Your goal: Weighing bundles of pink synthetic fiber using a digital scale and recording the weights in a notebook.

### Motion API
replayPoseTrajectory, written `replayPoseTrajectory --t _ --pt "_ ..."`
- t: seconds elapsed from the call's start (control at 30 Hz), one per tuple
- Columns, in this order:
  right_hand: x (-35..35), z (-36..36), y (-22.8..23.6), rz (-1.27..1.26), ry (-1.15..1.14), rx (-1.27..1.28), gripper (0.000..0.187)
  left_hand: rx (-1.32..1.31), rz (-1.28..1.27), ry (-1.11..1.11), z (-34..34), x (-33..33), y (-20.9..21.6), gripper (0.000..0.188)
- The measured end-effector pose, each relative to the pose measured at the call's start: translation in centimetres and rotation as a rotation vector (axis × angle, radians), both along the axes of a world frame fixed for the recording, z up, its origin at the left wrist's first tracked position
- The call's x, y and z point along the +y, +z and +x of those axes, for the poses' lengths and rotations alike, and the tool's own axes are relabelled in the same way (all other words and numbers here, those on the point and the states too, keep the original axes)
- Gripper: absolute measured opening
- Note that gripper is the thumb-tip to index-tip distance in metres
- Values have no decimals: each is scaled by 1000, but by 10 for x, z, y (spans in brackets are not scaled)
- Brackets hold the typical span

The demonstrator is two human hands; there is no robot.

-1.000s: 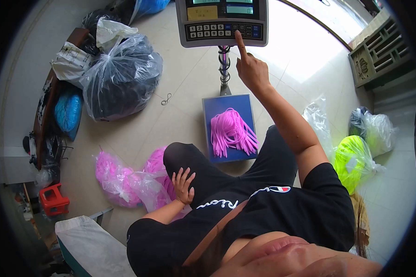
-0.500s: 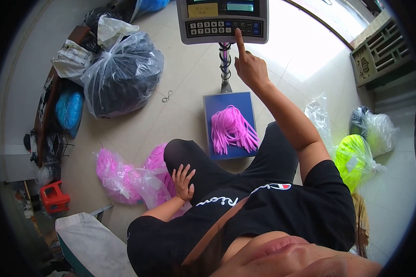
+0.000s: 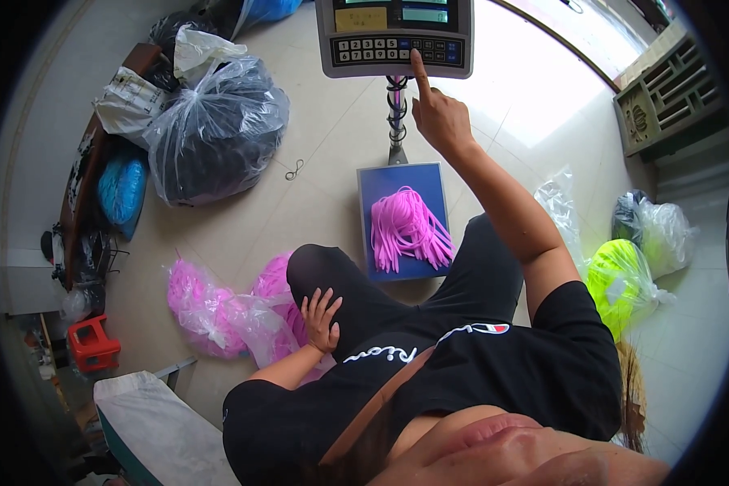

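Note:
My right hand (image 3: 442, 121) reaches up to the indicator box (image 3: 397, 58) of a platform scale. Its index finger is stretched out with the tip on a key of the keypad, while the other fingers are curled and hold nothing. Below, a bundle of pink cord-like strands (image 3: 409, 227) lies heaped on the scale's blue platform (image 3: 381, 177), between my knees. My left hand (image 3: 321, 321) rests on my left thigh, fingers spread. Close to it on the floor are clear plastic bags of pink strands (image 3: 211, 312).
A big clear bag of dark material (image 3: 219, 134) stands at the far left, beside a blue bundle (image 3: 122, 193). A red stool (image 3: 94, 344) is lower left. To my right sit a bright yellow-green bag (image 3: 616, 279) and a whitish bag (image 3: 664, 235). The scale's post (image 3: 396, 121) carries a coiled cable.
The view has shifted very slightly. My right index finger stays on the keypad and my left hand stays on my thigh.

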State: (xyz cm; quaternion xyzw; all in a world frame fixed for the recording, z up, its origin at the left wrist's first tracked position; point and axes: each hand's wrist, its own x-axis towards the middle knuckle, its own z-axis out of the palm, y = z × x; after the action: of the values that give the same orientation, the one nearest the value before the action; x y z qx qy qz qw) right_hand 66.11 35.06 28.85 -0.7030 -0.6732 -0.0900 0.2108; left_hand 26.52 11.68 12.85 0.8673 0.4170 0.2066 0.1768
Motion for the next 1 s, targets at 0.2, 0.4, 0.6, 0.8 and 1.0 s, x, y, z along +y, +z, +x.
replayPoseTrajectory --t 0.2,0.4,0.6,0.8,1.0 --pt "2 1 3 -14 -4 10 89 2 6 1 -1 -1 -1 50" --pt "-1 0 3 -24 2 37 92 -5 7 2 -1 1 -2 49" --pt "0 0 2 -8 15 97 92 -1 7 -3 -1 3 -3 49" --pt "-4 -2 9 -52 -8 110 92 -1 11 -5 -1 2 -4 50" --pt "-20 5 -19 155 75 157 86 -3 19 -6 1 3 -1 50"
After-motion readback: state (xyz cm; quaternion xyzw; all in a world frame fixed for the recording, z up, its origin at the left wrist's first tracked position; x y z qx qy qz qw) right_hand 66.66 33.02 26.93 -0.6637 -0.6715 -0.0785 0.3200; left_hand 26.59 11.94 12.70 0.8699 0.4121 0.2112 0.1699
